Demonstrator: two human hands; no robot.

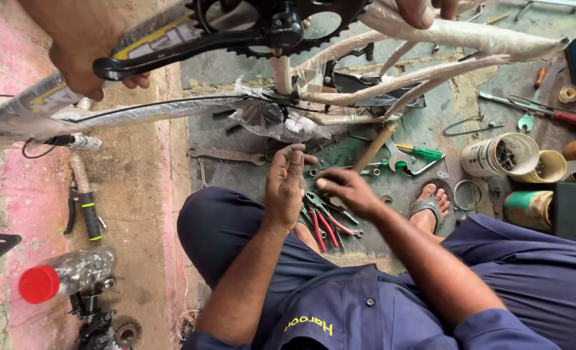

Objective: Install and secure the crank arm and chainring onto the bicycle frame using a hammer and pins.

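Steel tool pile [327, 223] at frame centre: rigid, oily-slick, grab by handles. Left hand [287, 185] pinching small part; right hand [346, 189] half-curled, contents unclear.

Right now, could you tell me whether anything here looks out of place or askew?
Mostly a working clutter. The plastic bottle with a red cap lies on its side on the floor at left, and the white tin at right is tipped over, its mouth showing small parts inside. Nothing looks spilled. The left hand and right hand hover over loose pliers.
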